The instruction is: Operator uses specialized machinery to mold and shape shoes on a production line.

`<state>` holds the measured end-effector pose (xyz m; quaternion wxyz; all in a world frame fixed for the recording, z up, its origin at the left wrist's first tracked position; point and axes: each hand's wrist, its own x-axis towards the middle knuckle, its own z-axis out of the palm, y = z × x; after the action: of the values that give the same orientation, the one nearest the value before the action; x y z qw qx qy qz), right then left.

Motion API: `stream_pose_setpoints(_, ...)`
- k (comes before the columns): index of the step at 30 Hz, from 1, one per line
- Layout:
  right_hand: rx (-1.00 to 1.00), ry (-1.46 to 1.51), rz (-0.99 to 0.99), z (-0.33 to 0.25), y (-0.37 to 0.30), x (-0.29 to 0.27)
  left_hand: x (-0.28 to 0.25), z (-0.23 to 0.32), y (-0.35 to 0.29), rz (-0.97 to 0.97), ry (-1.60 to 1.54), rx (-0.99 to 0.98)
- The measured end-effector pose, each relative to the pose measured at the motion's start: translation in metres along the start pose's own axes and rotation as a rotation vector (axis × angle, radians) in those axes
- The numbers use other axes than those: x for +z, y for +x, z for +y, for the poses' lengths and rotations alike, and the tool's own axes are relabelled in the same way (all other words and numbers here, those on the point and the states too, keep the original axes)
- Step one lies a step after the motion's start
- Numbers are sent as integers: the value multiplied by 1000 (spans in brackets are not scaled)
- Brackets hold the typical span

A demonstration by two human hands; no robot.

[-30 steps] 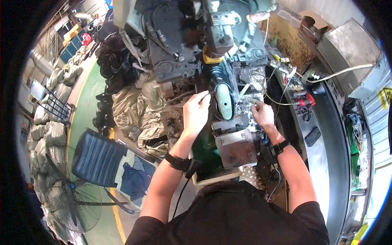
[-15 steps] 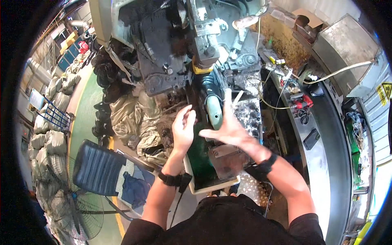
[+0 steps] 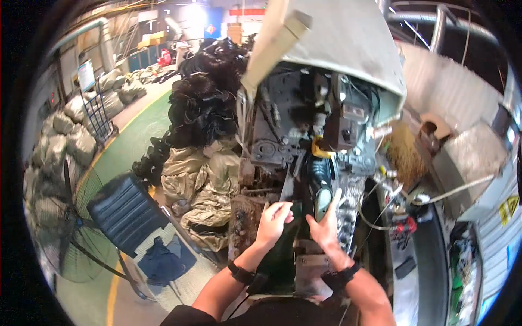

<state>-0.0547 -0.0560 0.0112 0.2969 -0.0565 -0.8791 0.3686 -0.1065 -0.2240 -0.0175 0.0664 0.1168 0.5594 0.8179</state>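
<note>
A black shoe upper sits on a pale green shoe last below a yellow part of the machine. My right hand is closed round the near end of the last, thumb on its left side and fingers along its right. To the left of the last, apart from it, my left hand has its fingers curled together. Anything held in those left fingers is too small or hidden to make out. Both wrists wear dark bands.
The machine's pale hood rises ahead. Black curved pieces and tan sacks are heaped to the left, with a dark chair and a fan nearer. On the right runs a bench holding a phone.
My view has tilted up and swung left. My right hand has gone from spread fingers to a hold on the last. The fingers of my left hand have curled in.
</note>
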Motion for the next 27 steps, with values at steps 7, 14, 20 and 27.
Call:
stream_pose_setpoints(7, 520, 1091, -69, -47, -34, -115, -3, 29, 7, 133, -386, -355)
stream_pose_setpoints(14, 1004, 1466, 129, -12, -131, -144, 68, 98, -7, -402, -808, -172)
stream_pose_setpoints(20, 1179, 1667, 325, -26, -160, -137, 116, 82, -33, -680, -641, -18)
stream_pose_setpoints(27, 1106, 1831, 592, -24, -213, -193, 184, 71, -66, -810, -781, -378)
